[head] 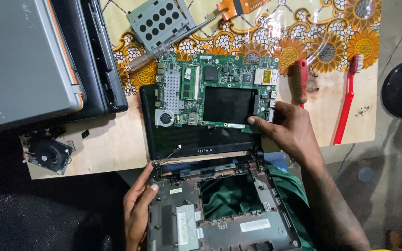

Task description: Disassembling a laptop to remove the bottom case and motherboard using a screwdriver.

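The right hand's fingers [257, 122] pinch the green board's [219, 88] edge, above the grey laptop shell [219, 218]. The left hand's fingers [150, 186] lie flat against that shell's side. Just left, thin wires [173, 151] might snag and tear if the board tilts.

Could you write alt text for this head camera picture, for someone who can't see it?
A person's right hand touches a green circuit board lying on a small laptop's screen, while the left hand steadies the emptied laptop base. A red toothbrush lies nearby.
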